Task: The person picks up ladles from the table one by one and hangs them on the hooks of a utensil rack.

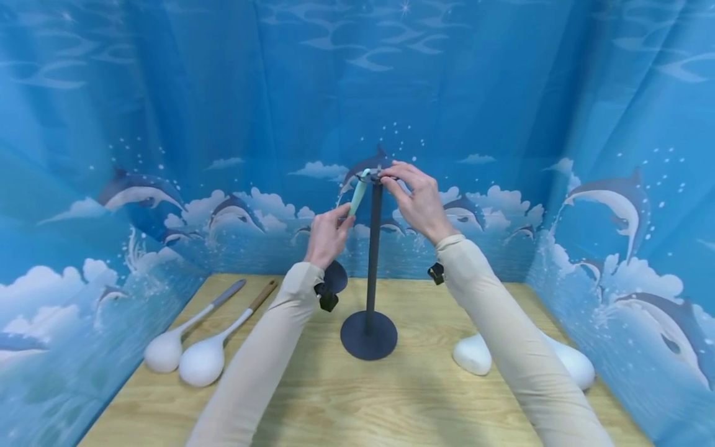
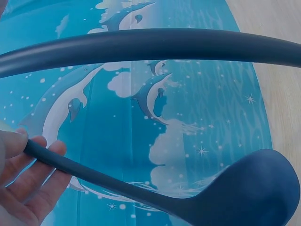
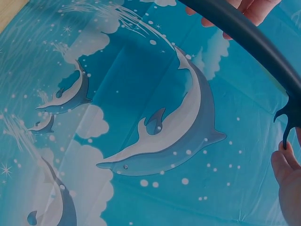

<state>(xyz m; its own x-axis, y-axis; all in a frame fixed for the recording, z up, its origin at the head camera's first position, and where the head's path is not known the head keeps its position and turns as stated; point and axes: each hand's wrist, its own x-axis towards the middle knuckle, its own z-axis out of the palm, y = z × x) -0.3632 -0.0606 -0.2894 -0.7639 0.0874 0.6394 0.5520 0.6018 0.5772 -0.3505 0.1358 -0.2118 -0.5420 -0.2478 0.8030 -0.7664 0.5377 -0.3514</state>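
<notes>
A ladle with a mint-green handle point(image 1: 359, 194) and a dark bowl point(image 2: 254, 193) hangs slanted beside a dark stand. My left hand point(image 1: 328, 236) pinches its shaft below the green part, thumb against curled fingers. The handle's top end is at the hooks point(image 1: 373, 175) of the stand; whether it is hooked on cannot be made out. My right hand point(image 1: 414, 195) pinches a hook at the stand's top, seen also as curved prongs point(image 3: 288, 117) in the right wrist view. The upright pole point(image 1: 374, 254) rises from a round base point(image 1: 368, 336) on the table.
Two white ladles lie on the wooden table point(image 1: 335, 403) at left, one with a grey handle point(image 1: 229, 290), one with a brown handle point(image 1: 262, 295). At right, white rounded pieces point(image 1: 472, 355) are partly hidden behind my right forearm. A blue dolphin-print curtain point(image 1: 313, 93) surrounds the table.
</notes>
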